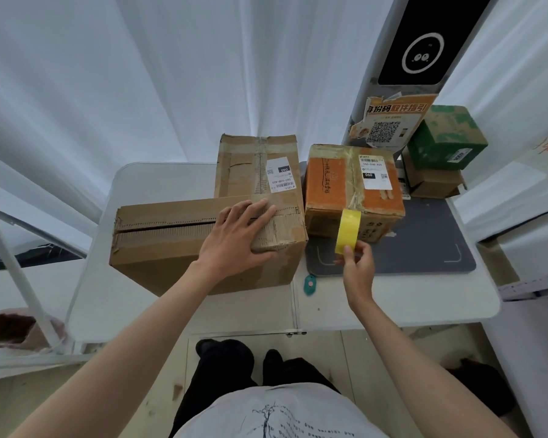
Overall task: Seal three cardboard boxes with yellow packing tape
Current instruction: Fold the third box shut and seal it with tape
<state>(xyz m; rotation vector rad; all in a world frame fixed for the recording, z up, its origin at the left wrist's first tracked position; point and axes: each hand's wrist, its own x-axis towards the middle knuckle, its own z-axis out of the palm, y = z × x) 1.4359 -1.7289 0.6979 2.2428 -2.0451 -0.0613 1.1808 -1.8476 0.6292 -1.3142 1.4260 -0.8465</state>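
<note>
Left hand [238,238] lies spread flat on the near cardboard box [184,245] — right hand [356,263] pinches the yellow tape roll [348,231] over the desk [393,298].

One view only, head-worn, wide-angle. The scene is seen from above, facing forward and steeply down over the table [393,305]. Both forearms enter from the bottom edge; legs and feet are seen directly below. Boxes lie close, within arm's reach. Edges are bowed by lens distortion.
</note>
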